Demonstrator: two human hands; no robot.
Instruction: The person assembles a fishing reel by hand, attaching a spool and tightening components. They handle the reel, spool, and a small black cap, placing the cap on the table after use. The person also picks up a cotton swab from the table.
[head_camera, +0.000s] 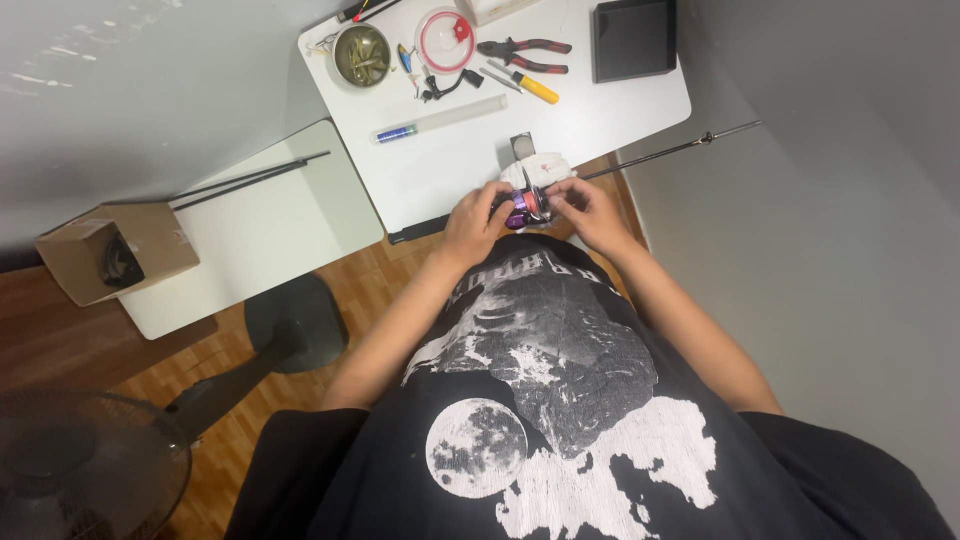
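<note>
Both hands meet at the near edge of the white table (600, 110). The left hand (470, 222) is closed around the purple fishing reel (524, 207), and the right hand (592, 208) pinches its right side. Best kept low over the white cloth (540, 168) — a steady left grip, small finger moves — with the rod (670, 150) lying just right.

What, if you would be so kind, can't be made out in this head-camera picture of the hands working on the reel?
- Fishing reel, head view: mostly covered by the left hand and right hand; its small parts are too small to tell.
- Round dish: contents too small to identify.
- Thin rod: its near end is hidden behind the right hand.
- Fan: cut off by the frame's lower left edge.
</note>
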